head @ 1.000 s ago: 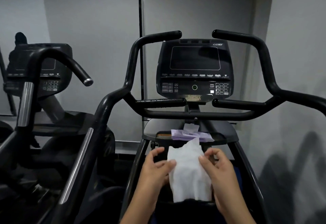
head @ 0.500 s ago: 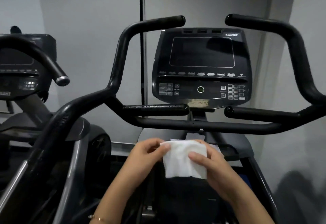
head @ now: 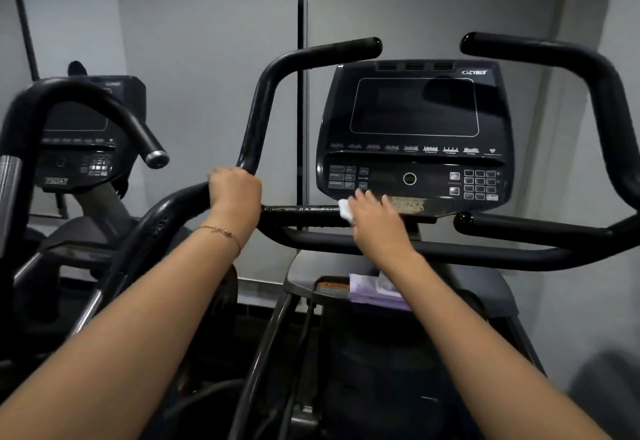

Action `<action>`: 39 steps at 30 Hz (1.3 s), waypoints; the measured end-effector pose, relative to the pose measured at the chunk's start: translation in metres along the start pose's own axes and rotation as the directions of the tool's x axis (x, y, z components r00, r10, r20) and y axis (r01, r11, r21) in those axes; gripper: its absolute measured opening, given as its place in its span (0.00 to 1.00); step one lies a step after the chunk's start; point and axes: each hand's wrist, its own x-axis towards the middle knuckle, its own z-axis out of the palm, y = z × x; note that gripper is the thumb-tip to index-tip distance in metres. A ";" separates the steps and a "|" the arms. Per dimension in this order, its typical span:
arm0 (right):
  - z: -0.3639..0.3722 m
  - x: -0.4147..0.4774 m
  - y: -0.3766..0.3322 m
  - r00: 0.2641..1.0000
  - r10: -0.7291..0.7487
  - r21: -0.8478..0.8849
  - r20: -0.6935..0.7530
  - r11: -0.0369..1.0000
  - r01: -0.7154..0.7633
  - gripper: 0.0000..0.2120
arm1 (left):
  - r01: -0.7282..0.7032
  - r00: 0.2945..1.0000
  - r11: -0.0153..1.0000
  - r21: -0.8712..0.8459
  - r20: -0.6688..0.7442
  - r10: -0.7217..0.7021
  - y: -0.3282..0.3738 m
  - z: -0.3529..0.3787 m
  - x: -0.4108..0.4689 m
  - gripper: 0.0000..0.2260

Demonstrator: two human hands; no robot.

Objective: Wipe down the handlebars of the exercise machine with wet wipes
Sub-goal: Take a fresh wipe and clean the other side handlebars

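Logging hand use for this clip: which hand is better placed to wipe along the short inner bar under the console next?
Right. The right hand presses the wet wipe onto the short inner bar at its end near the console. The left hand grips the left handlebar and has no wipe.

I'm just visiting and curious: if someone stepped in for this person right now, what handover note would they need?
Left hand: grips the bend of the left handlebar.
Right hand: flat fingers press the wet wipe on the end of the short inner left grip, below the console.
Wipes pack: lies on the ledge under the console.
Done: one wipe is out and on the bar.
Left: likely nearly all the handlebars, including the right handlebar.
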 end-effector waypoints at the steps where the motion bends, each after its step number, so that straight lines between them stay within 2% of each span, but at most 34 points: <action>1: 0.010 -0.001 0.000 0.999 -0.009 -0.079 0.053 0.997 0.013 0.25 | -0.009 1.000 1.000 0.025 0.013 0.009 -0.003 0.002 0.002 0.13; 3: 0.019 -0.002 -0.002 0.996 0.021 -0.171 0.086 0.985 -0.006 0.26 | -0.024 1.000 0.998 0.066 0.020 0.023 -0.005 0.005 0.002 0.12; 6: 0.016 0.010 -0.024 0.995 0.049 -0.160 0.085 0.987 -0.035 0.28 | -0.028 0.999 0.995 0.097 0.018 0.026 -0.004 0.010 0.003 0.12; 10: 0.025 0.013 -0.047 0.991 -0.067 -0.169 0.113 0.982 0.085 0.28 | -0.030 0.999 0.994 0.101 0.025 0.028 -0.004 0.009 0.004 0.11; 15: 0.020 -0.008 -0.031 0.998 0.056 -0.139 0.023 0.989 -0.053 0.27 | -0.055 0.998 0.996 0.074 0.003 0.055 -0.008 0.005 0.004 0.11; 17: 0.015 0.001 -0.040 0.996 0.074 -0.157 0.050 0.985 -0.065 0.26 | -0.053 0.999 0.996 0.074 0.001 0.053 -0.008 0.004 0.003 0.11; 20: 0.018 0.023 -0.058 0.992 0.038 -0.149 0.124 0.989 -0.019 0.25 | -0.041 0.999 0.996 0.074 0.007 0.040 -0.005 0.004 0.005 0.11; 24: 0.027 0.015 -0.058 0.997 -0.052 -0.141 0.063 0.988 0.061 0.25 | -0.042 0.999 0.997 0.067 0.011 0.041 -0.004 0.005 0.004 0.12; 29: 0.026 0.017 -0.065 0.996 0.019 -0.158 0.083 0.987 -0.006 0.25 | -0.065 0.998 0.996 0.069 -0.008 0.066 -0.006 0.006 0.004 0.12; 35: 0.050 0.033 -0.098 0.988 -0.051 -0.214 0.144 0.974 0.082 0.26 | -0.050 0.999 0.996 0.068 0.001 0.050 -0.003 0.007 0.004 0.11; 39: 0.054 0.023 -0.098 0.988 -0.015 -0.225 0.154 0.973 0.050 0.26 | -0.068 0.998 0.996 0.059 -0.004 0.068 -0.006 0.009 0.003 0.10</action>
